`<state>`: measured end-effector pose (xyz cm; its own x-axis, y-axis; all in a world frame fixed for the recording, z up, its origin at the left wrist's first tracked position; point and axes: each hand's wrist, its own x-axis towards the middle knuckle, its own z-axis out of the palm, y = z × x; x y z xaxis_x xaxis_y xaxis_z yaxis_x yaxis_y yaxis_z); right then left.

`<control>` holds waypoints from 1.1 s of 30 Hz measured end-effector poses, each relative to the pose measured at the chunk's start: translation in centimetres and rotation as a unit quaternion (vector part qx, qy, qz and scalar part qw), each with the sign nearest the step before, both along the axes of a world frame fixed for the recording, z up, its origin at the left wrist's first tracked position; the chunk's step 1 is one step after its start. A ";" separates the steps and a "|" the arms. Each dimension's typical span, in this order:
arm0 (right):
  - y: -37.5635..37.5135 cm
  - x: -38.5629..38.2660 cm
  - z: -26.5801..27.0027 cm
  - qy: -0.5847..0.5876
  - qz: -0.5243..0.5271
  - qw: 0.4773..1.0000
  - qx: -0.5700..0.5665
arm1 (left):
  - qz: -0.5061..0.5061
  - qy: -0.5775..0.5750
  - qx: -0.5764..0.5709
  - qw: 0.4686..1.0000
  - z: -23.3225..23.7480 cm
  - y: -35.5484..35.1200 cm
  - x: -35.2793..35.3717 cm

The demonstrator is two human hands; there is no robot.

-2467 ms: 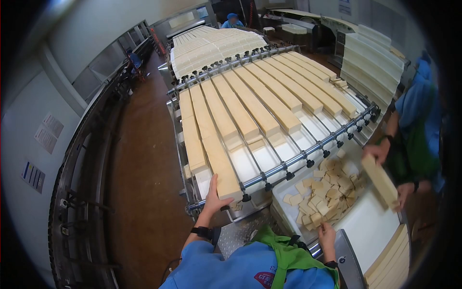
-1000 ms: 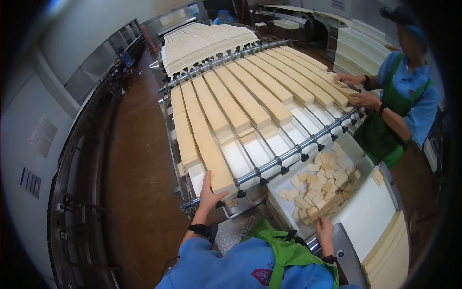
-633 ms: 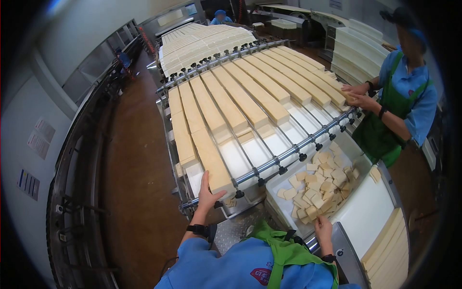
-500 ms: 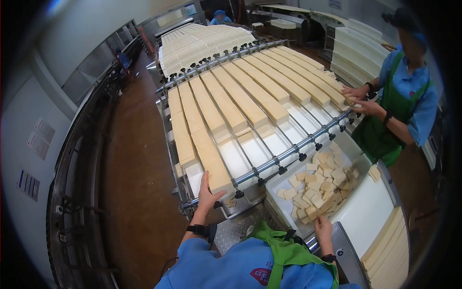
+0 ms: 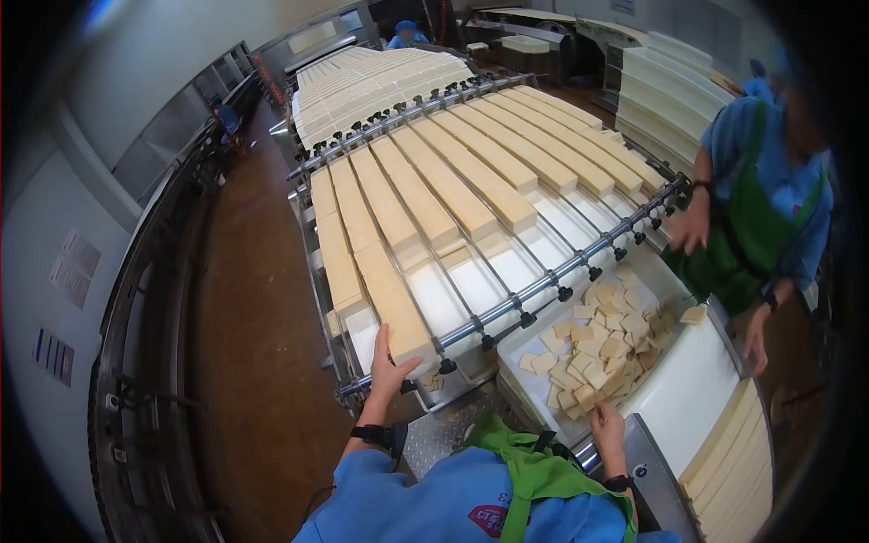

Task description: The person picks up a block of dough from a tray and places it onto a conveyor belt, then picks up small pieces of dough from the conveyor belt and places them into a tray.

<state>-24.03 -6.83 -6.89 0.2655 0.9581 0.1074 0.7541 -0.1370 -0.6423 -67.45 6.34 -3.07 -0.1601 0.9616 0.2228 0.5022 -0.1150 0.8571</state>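
My left hand (image 5: 391, 366) is at the near end of a long row of stacked cream-coloured squares (image 5: 396, 299). Its fingers lie along the row's left side and its thumb spreads across the end face. My right hand (image 5: 608, 423) reaches over the near rim of a white bin (image 5: 509, 371), fingertips pinched together right at the loose cream squares (image 5: 602, 348) heaped inside. Whether a square is between those fingertips, I cannot tell. Several parallel rows of the same squares lie on the white conveyor (image 5: 444, 299), separated by thin metal rods.
A metal bar with black knobs (image 5: 528, 319) crosses the conveyor's near end. On the right, a white chute (image 5: 692, 398) carries more rows. A co-worker in a green apron (image 5: 760, 208) stands beyond the bin. White trays (image 5: 665, 100) are stacked behind. Brown floor (image 5: 258, 317) runs along the left.
The co-worker's hands have left the far right row; one hangs over the bin's far side and the other is lower, beside the chute. My own hands have hardly moved.
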 end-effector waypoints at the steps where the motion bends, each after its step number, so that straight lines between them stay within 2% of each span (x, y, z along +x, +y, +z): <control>1: 0.0 0.0 0.1 -0.002 0.000 1.000 -0.002 | 0.001 0.001 -0.001 1.000 0.1 0.0 0.1; 33: 0.2 0.1 -0.3 0.017 -0.001 1.000 0.007 | 0.037 0.021 0.013 0.999 0.3 0.1 0.8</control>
